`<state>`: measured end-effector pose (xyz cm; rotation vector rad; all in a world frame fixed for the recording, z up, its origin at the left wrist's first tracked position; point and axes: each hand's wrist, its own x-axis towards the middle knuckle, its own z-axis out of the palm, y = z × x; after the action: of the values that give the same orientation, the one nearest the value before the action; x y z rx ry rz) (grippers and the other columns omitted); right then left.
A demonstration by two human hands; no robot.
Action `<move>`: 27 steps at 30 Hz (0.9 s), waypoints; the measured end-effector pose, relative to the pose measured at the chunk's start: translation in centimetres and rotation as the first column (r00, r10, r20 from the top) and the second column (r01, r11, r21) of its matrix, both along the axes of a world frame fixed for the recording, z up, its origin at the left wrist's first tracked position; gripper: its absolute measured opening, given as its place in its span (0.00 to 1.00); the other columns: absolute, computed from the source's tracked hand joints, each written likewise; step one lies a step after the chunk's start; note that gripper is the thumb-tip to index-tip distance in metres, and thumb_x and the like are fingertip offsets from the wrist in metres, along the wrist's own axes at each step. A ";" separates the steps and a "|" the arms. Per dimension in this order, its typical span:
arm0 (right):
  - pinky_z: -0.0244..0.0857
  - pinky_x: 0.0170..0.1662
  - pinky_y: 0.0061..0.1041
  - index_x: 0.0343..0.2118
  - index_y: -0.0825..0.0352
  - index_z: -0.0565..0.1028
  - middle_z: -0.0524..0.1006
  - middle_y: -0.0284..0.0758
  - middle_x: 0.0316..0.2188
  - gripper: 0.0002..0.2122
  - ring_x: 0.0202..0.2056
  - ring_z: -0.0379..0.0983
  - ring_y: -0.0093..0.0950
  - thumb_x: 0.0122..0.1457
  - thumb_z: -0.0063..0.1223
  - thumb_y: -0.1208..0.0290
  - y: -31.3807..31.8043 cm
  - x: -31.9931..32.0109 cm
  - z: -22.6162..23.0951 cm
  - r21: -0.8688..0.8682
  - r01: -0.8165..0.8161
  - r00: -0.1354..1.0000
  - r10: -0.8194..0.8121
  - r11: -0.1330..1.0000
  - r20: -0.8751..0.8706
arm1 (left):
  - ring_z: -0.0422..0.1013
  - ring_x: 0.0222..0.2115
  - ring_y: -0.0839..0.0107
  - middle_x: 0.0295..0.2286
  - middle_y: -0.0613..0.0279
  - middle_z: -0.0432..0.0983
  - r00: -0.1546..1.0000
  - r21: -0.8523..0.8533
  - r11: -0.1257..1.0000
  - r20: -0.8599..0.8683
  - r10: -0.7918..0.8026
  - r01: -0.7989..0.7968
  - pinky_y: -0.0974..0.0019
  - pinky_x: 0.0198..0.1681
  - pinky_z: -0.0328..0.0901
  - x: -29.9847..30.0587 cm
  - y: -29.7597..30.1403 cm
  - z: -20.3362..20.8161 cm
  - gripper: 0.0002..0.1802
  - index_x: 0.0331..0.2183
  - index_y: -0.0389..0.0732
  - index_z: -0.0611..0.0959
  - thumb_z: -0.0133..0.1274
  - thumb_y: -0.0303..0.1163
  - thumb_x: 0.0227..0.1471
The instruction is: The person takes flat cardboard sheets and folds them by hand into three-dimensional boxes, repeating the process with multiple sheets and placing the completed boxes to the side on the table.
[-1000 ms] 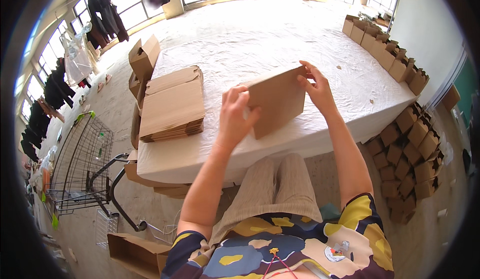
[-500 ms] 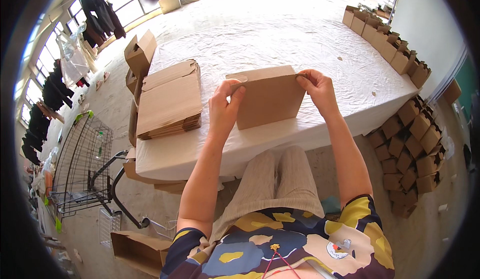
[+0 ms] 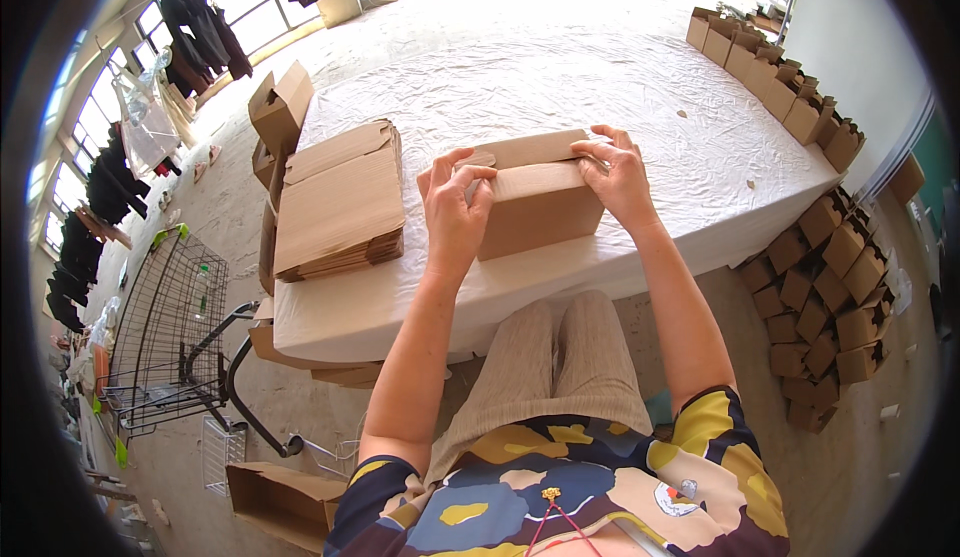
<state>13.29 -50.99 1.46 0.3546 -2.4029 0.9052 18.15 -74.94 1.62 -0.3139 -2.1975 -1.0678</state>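
A brown cardboard box [image 3: 540, 221] stands on the white-covered table in front of me, close to its near edge. Its near top flap is bent over towards the far side, and the far flap [image 3: 530, 145] still slants upward. At the box's left top corner, my left hand [image 3: 456, 213] is closed on the cardboard, thumb and fingers bent. My right hand [image 3: 616, 185] grips the right top corner the same way, its upper fingers raised over the far flap. The inside of the box is mostly hidden.
A stack of flattened cardboard boxes [image 3: 338, 197] lies left of the box. Open boxes [image 3: 765, 75] line the table's far right edge, and more are piled on the floor [image 3: 825, 302] at right. A wire cart [image 3: 165, 327] stands at left, with an open carton [image 3: 275, 502] near it.
The near top flap has bent over away from me. My hands have shifted slightly inward along the top edge, their fingers now over the flap.
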 end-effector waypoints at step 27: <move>0.65 0.53 0.34 0.55 0.71 0.74 0.70 0.46 0.51 0.21 0.51 0.68 0.39 0.63 0.56 0.63 -1.9 4.9 1.8 -0.181 -0.236 0.941 0.271 0.955 0.204 | 0.76 0.36 0.65 0.38 0.56 0.79 1.000 0.196 0.981 0.010 -0.019 0.016 0.62 0.43 0.69 -7.7 -5.2 0.7 0.08 0.40 0.38 0.82 0.56 0.28 0.57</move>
<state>18.21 -52.90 3.28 0.5373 -2.5095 1.3029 10.42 -80.17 2.36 -0.2395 -2.0830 -1.2870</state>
